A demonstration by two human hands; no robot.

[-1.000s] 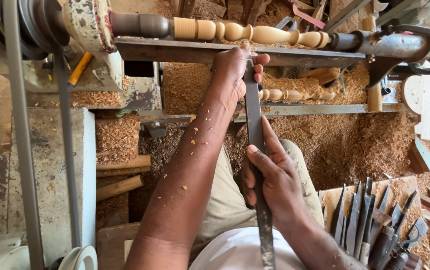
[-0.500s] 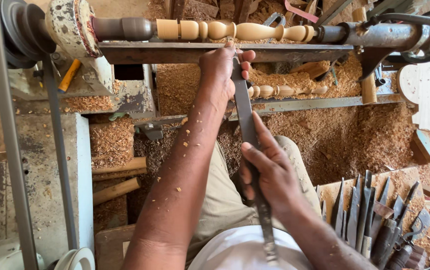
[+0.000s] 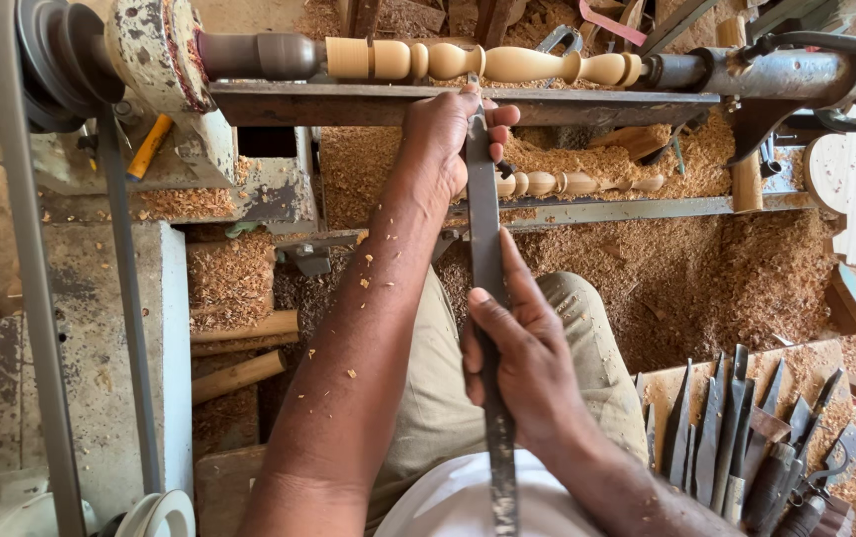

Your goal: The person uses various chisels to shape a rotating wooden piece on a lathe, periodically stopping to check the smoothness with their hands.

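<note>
Holding the long chisel (image 3: 487, 298) in my left hand (image 3: 448, 134) on the lathe's tool rest (image 3: 368, 102) and right hand (image 3: 527, 368) gripping mid-shaft, I judge the mounted spindle (image 3: 477, 62) largely shaped, its left-end block still uncut.

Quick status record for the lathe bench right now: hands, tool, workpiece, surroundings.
left hand: on the tool rest, gripping the front of the long chisel
right hand: gripping the chisel further back
workpiece: pale turned spindle mounted in the lathe
finished spindle: lying below on sawdust
spare chisels: lower right
</note>
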